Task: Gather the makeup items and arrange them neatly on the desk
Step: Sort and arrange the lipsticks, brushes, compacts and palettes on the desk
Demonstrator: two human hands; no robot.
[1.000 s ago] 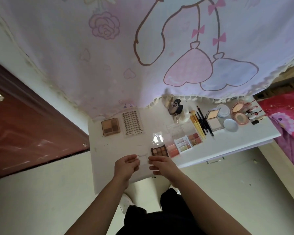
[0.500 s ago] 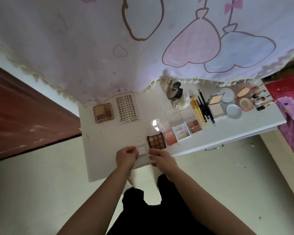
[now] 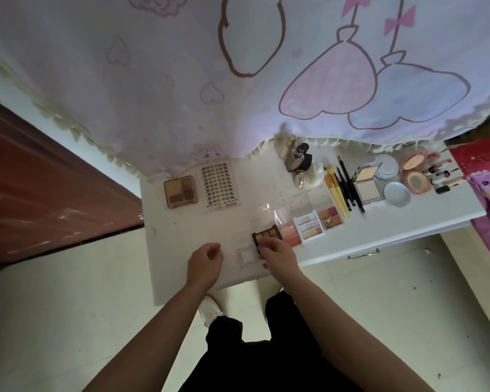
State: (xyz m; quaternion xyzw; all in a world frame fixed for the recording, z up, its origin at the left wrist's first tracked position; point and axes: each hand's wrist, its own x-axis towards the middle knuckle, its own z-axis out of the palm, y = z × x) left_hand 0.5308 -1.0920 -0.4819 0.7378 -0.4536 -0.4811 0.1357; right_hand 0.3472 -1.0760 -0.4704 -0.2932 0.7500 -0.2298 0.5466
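The right hand (image 3: 277, 256) curls its fingers round the near end of the dark palette (image 3: 267, 235), which lies close to the near edge of the desk (image 3: 181, 227). The left hand (image 3: 205, 260), loosely curled, holds nothing; between the hands lies a clear case (image 3: 245, 250).

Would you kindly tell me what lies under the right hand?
The dark eyeshadow palette: its far row of pans shows; the right hand covers the near part.
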